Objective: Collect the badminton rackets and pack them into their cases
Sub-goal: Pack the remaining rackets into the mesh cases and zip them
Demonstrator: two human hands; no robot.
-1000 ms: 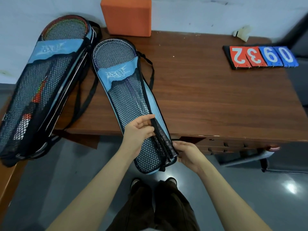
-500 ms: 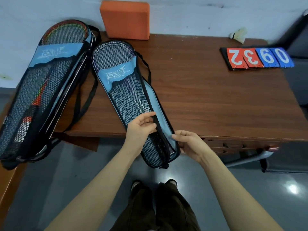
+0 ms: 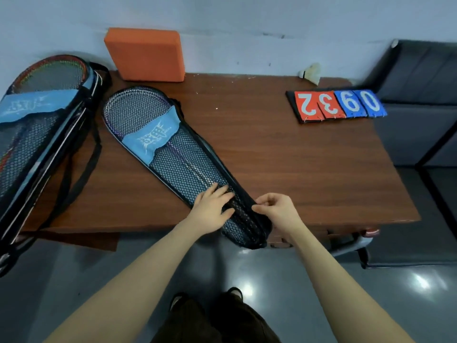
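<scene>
A black mesh racket case with a blue band (image 3: 173, 154) lies slantwise on the wooden table (image 3: 296, 164), rackets showing through the mesh; its narrow handle end juts past the front edge. My left hand (image 3: 214, 205) lies flat on the mesh near that end, fingers spread. My right hand (image 3: 274, 209) pinches the case's right edge at the zip line. A second, fuller mesh case (image 3: 42, 144) with a red-rimmed racket inside lies at the far left, its strap trailing over the table.
An orange foam block (image 3: 146, 55) leans on the wall at the back. A shuttlecock (image 3: 310, 73) sits at the back right, beside a flip scoreboard (image 3: 336, 105) reading 2390 upside down. Dark padded seats (image 3: 425, 100) stand to the right. Drawers sit beneath the table's front.
The case has slid further onto the table and swung so its handle end points right. My left hand went from gripping the edge to lying flat; my right hand stays pinched on the edge.
</scene>
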